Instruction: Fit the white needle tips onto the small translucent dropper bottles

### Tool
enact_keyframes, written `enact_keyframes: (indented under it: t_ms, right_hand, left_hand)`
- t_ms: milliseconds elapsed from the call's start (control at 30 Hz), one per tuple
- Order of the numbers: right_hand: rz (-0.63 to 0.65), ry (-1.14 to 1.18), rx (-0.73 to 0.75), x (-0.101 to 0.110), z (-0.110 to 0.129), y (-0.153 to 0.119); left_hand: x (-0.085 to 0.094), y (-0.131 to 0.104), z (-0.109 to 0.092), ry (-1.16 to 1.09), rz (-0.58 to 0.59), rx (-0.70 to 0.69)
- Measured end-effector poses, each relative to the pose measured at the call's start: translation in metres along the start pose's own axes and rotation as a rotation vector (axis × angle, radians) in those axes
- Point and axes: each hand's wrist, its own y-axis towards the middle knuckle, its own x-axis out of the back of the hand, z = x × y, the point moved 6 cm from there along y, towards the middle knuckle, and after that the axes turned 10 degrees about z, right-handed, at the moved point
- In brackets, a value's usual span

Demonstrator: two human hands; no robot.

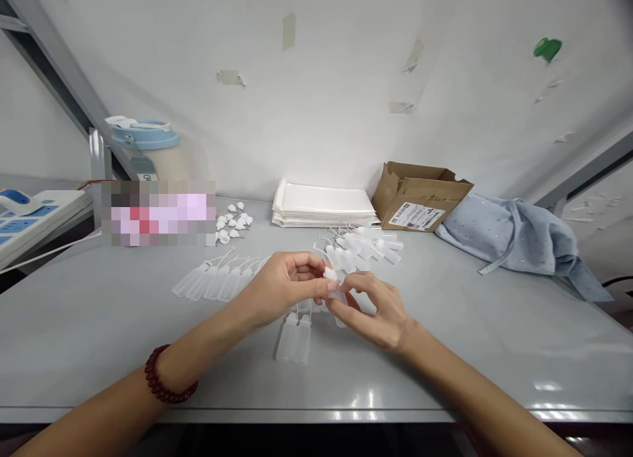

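Observation:
Above the middle of the table, my left hand pinches a small white needle-tip cap between thumb and fingers. My right hand meets it from the right, its fingers closed around a small translucent squeeze bottle under the cap. Fingers partly hide where cap and bottle meet, so I cannot tell whether they are joined. Just below the hands lie two similar bottles side by side. A row of bottles with thin tails lies left of my left hand, and more bottles lie beyond my right.
Loose white caps are scattered at the back left, beside a blurred-out patch. Against the wall stand a stack of white envelopes, an open cardboard box and blue cloth. A blue-lidded cup stands at the left.

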Motion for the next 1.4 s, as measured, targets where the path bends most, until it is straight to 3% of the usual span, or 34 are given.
enact_keyframes:
  t_ms: [200, 333, 400, 467, 567, 667, 867, 1167, 1400]
  right_hand:
    - [-0.013, -0.029, 0.024, -0.001, -0.004, -0.003]
    - [-0.153, 0.073, -0.159, 0.005, -0.016, -0.003]
    - [-0.130, 0.273, -0.323, 0.005, -0.022, 0.001]
    - [0.008, 0.684, -0.509, -0.006, -0.026, 0.003]
    - [0.158, 1.031, -0.602, -0.015, -0.019, 0.004]
    - [0.158, 0.915, -0.554, -0.013, -0.017, 0.004]
    - [0.183, 0.688, -0.432, -0.014, -0.016, 0.002]
    - [0.129, 0.721, -0.459, -0.012, -0.016, 0.000]
    - [0.114, 0.917, -0.569, -0.015, -0.020, -0.003]
  left_hand:
    - [0.005, 0.000, -0.002, 0.004, -0.095, -0.031]
    - [0.014, -0.004, -0.010, 0.044, -0.236, -0.117]
    - [0.017, -0.006, -0.013, 0.059, -0.302, -0.155]
    - [0.017, -0.007, -0.015, 0.078, -0.332, -0.191]
    - [0.010, -0.007, -0.015, 0.097, -0.281, -0.208]
    - [0.007, -0.007, -0.015, 0.136, -0.217, -0.206]
    - [0.015, -0.007, -0.018, 0.158, -0.202, -0.197]
    - [0.009, -0.006, -0.018, 0.165, -0.151, -0.184]
    - [0.009, -0.005, -0.015, 0.166, -0.140, -0.159]
